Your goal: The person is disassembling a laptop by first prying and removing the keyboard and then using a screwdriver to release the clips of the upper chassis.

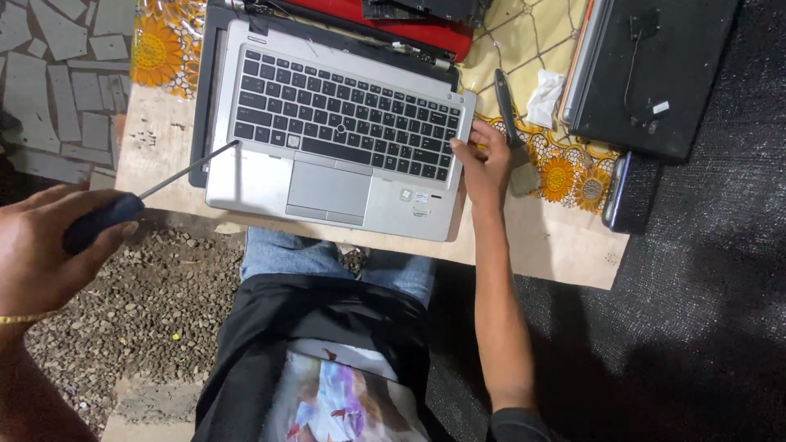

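A silver laptop base (327, 192) with a black keyboard (344, 115) lies on a low board. My left hand (45, 250) grips the dark blue handle of a screwdriver (123, 207); its thin shaft reaches up and right, with the tip touching the left end of the keyboard near the bottom row. My right hand (483, 164) rests on the laptop's right edge, fingers pressed against the side of the keyboard deck.
A red laptop part (393, 24) lies behind the silver one. A black laptop (647, 74), a dark phone (630, 196), a black-handled tool (506, 106) and a white tissue (544, 94) sit at right on a sunflower-print cloth (565, 176). Gravel (155, 303) lies below left.
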